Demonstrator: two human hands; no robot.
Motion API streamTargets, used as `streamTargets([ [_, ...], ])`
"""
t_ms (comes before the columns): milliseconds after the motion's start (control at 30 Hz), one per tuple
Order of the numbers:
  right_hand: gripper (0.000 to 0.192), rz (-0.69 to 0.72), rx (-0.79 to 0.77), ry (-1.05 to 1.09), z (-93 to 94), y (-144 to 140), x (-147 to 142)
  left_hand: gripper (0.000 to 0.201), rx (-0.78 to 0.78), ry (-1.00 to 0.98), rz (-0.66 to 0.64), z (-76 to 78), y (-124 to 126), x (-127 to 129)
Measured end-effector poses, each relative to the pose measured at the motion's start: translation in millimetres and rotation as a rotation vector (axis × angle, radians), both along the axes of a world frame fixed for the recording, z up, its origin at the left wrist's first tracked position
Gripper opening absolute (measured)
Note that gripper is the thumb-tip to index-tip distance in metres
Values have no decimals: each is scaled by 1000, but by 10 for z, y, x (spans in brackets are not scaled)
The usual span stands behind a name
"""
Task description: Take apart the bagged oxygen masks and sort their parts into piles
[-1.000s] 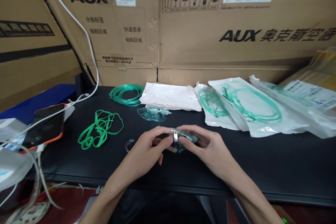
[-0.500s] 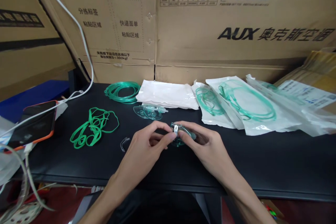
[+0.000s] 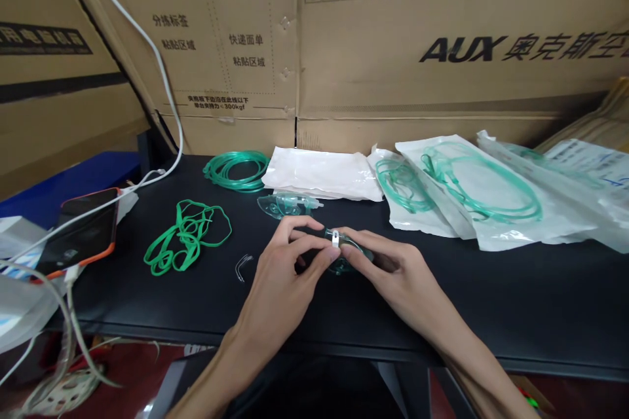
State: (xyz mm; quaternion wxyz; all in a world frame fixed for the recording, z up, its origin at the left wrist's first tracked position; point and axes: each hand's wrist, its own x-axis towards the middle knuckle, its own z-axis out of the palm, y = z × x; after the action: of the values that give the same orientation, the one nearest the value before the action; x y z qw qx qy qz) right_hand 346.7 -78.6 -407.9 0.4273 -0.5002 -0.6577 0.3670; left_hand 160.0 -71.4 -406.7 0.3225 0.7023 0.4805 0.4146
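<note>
Both of my hands meet over the middle of the black table (image 3: 515,301). My left hand (image 3: 287,268) and my right hand (image 3: 393,275) pinch a small clear green-tinted mask (image 3: 344,263) between thumbs and fingertips; a thin metal strip (image 3: 335,238) sits on its top edge right where the fingertips touch. Most of the mask is hidden by my fingers. A second clear mask (image 3: 285,204) lies just behind my hands. A bent metal clip (image 3: 242,266) rests on the table left of my left hand.
Green elastic bands (image 3: 184,236) lie in a loose pile at left, a coil of green tubing (image 3: 236,170) behind them. Sealed bags with green tubing (image 3: 457,196) and a white pouch (image 3: 322,173) line the back. A phone (image 3: 81,229) on a white cable is far left. Cardboard boxes (image 3: 393,46) form the back wall.
My fingertips have shifted slightly on the mask and the metal strip, and the hands have risen a little in the picture. The view has also moved a bit.
</note>
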Motion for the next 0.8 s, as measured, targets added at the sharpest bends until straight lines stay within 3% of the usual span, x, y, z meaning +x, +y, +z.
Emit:
streamTargets([
  [400, 31, -22, 11, 16, -23, 19, 9, 10, 73, -56, -89, -52, 19, -18],
  [467, 28, 6, -1, 1, -10, 17, 15, 6, 103, -34, -65, -48, 20, -25],
  [533, 26, 39, -14, -22, 11, 14, 20, 15, 157, -7, -56, -42, 25, -36],
  [667, 26, 80, -26, -56, 54, 10, 31, 21, 277, 106, -182, -22, 36, -78],
  [800, 28, 93, -48, -55, 73, 16, 27, 20, 302, 229, -219, 17, 45, -151],
])
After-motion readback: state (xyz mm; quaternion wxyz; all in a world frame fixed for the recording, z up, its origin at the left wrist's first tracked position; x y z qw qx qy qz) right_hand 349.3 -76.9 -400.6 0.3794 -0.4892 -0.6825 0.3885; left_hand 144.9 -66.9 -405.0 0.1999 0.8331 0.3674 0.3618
